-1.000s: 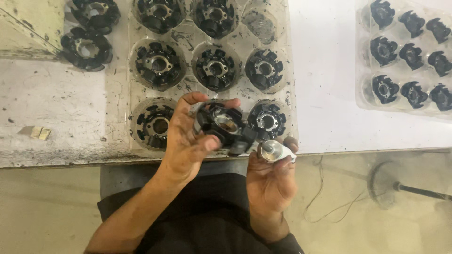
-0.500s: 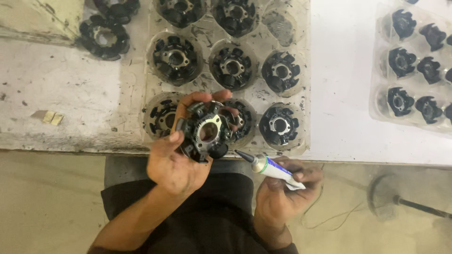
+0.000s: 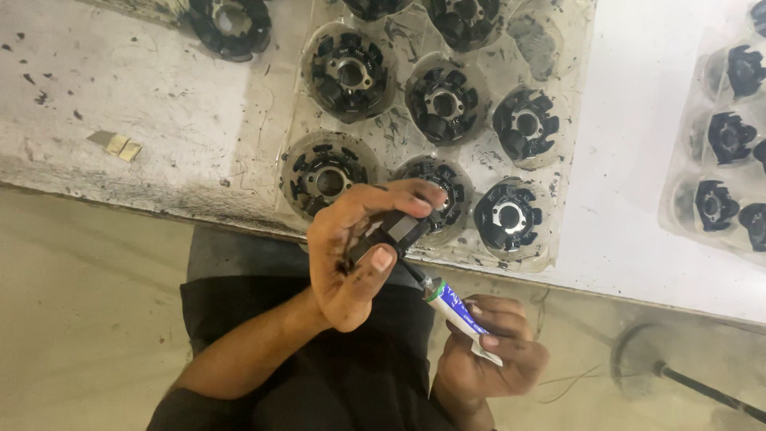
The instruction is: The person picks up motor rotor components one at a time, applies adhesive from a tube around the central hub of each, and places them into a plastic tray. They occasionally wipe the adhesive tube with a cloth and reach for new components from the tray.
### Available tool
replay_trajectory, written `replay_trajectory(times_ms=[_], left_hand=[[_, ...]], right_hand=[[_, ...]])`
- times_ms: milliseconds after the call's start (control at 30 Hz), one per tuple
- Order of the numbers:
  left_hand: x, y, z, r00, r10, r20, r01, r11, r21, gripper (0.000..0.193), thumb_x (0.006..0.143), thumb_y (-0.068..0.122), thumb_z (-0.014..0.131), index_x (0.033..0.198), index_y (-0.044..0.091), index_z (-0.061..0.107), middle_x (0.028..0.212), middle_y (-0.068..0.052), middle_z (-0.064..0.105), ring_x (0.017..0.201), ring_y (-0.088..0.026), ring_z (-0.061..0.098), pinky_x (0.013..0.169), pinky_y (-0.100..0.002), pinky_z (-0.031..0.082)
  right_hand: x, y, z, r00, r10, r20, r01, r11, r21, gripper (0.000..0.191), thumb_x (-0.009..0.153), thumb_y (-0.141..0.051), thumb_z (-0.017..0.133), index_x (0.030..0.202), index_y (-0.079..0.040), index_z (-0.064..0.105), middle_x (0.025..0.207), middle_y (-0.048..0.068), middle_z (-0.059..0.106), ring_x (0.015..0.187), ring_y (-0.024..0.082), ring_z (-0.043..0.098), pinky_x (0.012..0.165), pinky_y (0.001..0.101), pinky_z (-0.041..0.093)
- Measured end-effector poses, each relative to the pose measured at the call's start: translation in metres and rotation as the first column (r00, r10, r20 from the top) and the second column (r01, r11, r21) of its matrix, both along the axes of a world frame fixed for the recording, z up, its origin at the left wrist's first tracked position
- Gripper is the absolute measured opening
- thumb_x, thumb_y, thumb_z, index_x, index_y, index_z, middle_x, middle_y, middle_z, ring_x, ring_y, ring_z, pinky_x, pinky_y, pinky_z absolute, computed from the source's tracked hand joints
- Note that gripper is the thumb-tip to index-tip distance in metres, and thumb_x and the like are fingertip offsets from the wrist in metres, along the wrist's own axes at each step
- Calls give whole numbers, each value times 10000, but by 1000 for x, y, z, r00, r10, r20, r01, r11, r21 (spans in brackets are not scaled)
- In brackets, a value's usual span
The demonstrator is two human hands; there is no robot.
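My left hand grips a black round motor part edge-on, just in front of the table's near edge. My right hand holds a small white and blue glue tube, its thin nozzle touching the underside of the black part. Behind the hands lies a clear plastic tray whose round pockets hold several similar black parts with metal centres.
A second clear tray with smaller black parts sits at the right on the white table top. Another black part lies at the top left, and small tan scraps rest on the stained grey surface. Below is floor, with a cable at lower right.
My left hand has turned the black part from face-up to edge-on. The glue tube has come up from the right until its nozzle meets the part.
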State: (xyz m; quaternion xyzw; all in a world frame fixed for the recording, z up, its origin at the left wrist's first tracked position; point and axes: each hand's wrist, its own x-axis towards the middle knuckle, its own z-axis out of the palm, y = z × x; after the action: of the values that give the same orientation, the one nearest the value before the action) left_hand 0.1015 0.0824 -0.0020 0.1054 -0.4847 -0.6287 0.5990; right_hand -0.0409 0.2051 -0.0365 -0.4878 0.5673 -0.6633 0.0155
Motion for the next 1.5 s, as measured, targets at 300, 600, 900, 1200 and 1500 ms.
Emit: replay_trajectory(times_ms=[300,600,900,1200,1500], left_hand=[[5,-1,-8,998,-29,52,27,999,31,372,1114,251,595,1286,-78,578,1308,-258,663,1284,-249,617,1137,-347,469],[4,3,-13,991,-103,-82,114,984,134,365,1113,229,594,1299,-83,562,1336,-262,635,1286,-239,585,1181,-364,434],[4,3,-15,990,-87,-109,102,984,144,357,1123,226,599,1300,-81,556,1337,-257,635,1297,-245,580,1191,-371,430],[-2,6,-17,884,-70,-462,273,879,390,403,1105,326,577,1342,3,540,1324,-276,604,1238,-360,613,1065,-480,528],[-12,21,-18,698,48,-715,532,633,562,454,1051,350,492,1362,21,526,1357,-299,589,1249,-462,618,1058,-594,538]], right_hand=[[5,0,8,992,17,-123,-9,998,64,432,871,179,705,997,-58,367,850,181,575,737,296,662,551,369,633],[11,4,7,999,0,-42,1,1000,12,382,860,194,679,976,-45,404,825,191,567,705,301,634,547,390,616],[11,4,8,999,10,-31,-10,1000,-7,395,867,202,688,979,-50,406,841,176,578,695,278,627,557,385,627],[13,0,4,994,-68,-83,67,998,-16,442,869,166,724,1057,-66,397,837,166,570,753,271,632,654,385,585],[15,-6,-5,998,-42,36,47,986,-158,418,892,100,742,1061,-76,403,847,116,553,759,218,609,646,375,626]])
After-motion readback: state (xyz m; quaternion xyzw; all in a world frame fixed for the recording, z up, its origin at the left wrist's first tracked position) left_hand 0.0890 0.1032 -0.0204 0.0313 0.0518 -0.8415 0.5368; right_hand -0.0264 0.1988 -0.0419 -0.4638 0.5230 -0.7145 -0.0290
